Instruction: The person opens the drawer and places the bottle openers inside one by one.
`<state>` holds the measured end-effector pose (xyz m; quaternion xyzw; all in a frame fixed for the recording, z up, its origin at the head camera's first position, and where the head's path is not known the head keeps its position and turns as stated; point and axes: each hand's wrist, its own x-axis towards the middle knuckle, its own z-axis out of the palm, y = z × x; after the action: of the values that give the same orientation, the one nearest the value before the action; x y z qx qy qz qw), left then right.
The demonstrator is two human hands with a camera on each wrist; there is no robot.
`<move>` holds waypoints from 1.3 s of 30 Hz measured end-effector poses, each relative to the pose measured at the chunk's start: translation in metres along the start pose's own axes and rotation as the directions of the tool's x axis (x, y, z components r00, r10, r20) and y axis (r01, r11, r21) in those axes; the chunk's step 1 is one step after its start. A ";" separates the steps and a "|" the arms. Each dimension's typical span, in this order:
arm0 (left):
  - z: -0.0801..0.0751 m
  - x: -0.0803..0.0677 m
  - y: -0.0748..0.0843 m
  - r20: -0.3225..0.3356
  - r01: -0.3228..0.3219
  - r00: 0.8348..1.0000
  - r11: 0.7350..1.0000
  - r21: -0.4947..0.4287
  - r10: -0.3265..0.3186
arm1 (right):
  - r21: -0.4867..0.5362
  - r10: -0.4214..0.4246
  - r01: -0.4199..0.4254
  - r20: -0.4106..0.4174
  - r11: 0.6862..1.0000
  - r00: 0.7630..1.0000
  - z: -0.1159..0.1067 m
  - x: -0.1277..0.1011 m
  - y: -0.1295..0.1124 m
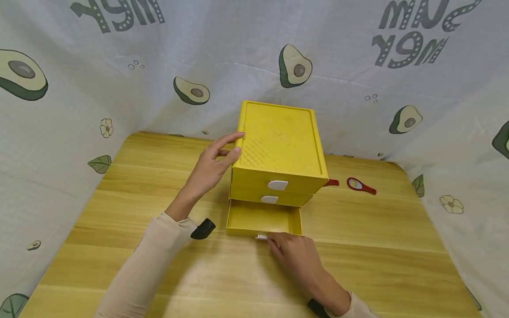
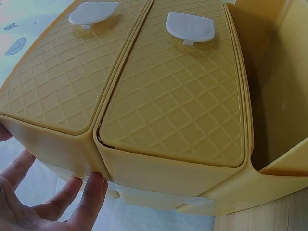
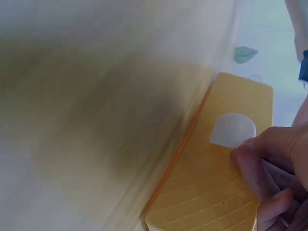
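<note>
A yellow three-drawer cabinet (image 1: 280,141) stands on the table, its bottom drawer (image 1: 264,216) pulled out and its inside bare. My left hand (image 1: 208,168) rests against the cabinet's upper left side, fingers spread. In the left wrist view, its fingertips (image 2: 94,187) touch the side wall beside the two closed upper drawers (image 2: 173,96). Down at the front, my right hand (image 1: 298,256) pinches the white handle (image 1: 261,236) of the bottom drawer. The right wrist view shows thumb and finger at the edge of that handle (image 3: 233,130).
Right of the cabinet lies a small red-rimmed paddle-shaped thing (image 1: 359,185). Another red piece (image 1: 332,182) pokes out from behind the cabinet's right side. A white curtain with avocado prints (image 1: 238,53) hangs behind and beside the wooden table (image 1: 377,238).
</note>
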<state>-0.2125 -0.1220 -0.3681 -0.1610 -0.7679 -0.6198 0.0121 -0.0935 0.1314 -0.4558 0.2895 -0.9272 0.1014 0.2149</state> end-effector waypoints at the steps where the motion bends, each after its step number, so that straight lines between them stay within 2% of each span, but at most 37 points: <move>1: 0.000 0.000 0.000 0.001 0.000 1.000 1.000 -0.001 0.000 | 0.001 -0.006 0.006 -0.002 1.000 1.000 -0.001 -0.002 -0.001; 7: 0.000 -0.001 0.001 0.000 0.002 1.000 1.000 0.000 -0.002 | 0.019 -0.025 0.026 -0.014 0.999 1.000 -0.005 -0.009 -0.008; 18: 0.003 -0.001 0.002 0.003 0.010 1.000 1.000 0.000 -0.010 | 0.018 0.004 -0.004 0.008 1.000 1.000 -0.013 -0.022 -0.018; 39: 0.001 0.000 0.002 -0.002 0.003 1.000 1.000 0.002 -0.003 | 0.094 -0.068 0.065 0.028 0.993 0.997 -0.026 -0.045 -0.034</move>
<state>-0.2115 -0.1203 -0.3666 -0.1591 -0.7689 -0.6192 0.0123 -0.0309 0.1341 -0.4510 0.3314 -0.9146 0.1329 0.1898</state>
